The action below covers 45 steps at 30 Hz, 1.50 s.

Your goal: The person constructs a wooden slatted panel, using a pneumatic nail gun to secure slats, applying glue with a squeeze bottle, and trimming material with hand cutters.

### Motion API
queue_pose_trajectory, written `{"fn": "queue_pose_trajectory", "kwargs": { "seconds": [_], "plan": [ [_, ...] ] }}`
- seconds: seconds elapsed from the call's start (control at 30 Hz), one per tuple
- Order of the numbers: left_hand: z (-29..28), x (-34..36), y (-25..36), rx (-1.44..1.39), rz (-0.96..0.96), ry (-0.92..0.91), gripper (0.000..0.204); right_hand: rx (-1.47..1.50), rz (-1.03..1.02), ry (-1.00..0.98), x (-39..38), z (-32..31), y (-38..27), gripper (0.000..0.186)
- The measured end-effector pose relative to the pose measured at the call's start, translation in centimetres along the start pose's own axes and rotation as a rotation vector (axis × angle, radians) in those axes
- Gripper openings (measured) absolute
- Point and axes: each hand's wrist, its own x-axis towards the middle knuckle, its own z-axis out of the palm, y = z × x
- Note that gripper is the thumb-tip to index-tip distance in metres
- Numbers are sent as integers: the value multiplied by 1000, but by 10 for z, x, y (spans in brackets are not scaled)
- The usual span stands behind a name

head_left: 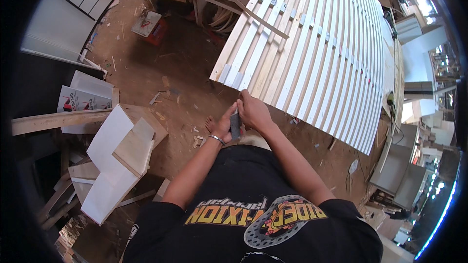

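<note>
Both my hands are close together in front of my waist, beside the near left corner of a slatted panel (298, 53) of pale and white strips. My left hand (224, 125) holds a dark grey, flat, oblong piece (236, 126) against its palm; its exact kind I cannot make out. Touching it from the other side, my right hand (256, 113) has its fingers curled in, with the fingertips meeting near the panel's edge. Whatever those right fingers pinch is hidden. Across the panel's far left part lies a thin, bent wooden strip (263, 22).
White and bare board offcuts (114, 158) are piled at the left, with a long wooden bar (58, 121) sticking out. A red toolbox with a pale lid (147, 24) stands on the dirt floor, among scattered wood scraps. Cabinets (397, 165) line the right side.
</note>
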Motion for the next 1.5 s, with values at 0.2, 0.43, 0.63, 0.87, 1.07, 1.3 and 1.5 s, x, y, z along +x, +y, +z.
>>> {"fn": "queue_pose_trajectory", "kwargs": {
  "seconds": [0.2, 0.43, 0.63, 0.87, 1.07, 1.3, 1.5],
  "plan": [
    [-12, 4, 9, 47, 86, -68, 46, -101, 63, 92, 44, -29, -15, 36],
    [-16, 14, 14, -12, 74, 58, 43, -226, 90, 79, 91, -13, -4, 37],
    [-41, 11, 12, 25, 63, 107, 37, -284, 90, 62, 88, 1, -4, 35],
    [-27, 27, 19, -101, 157, 168, 35, -120, 52, 71, 83, 3, -4, 29],
    [3, 33, 29, -238, 172, 88, 35, -82, -39, 103, 80, 1, 0, 23],
    [-4, 30, 28, -211, 88, -31, 32, 34, 51, 84, 44, 9, -19, 24],
    [-19, 24, 27, -253, 96, -54, 35, 111, 6, 61, 24, 4, -35, 28]
  ]
}}
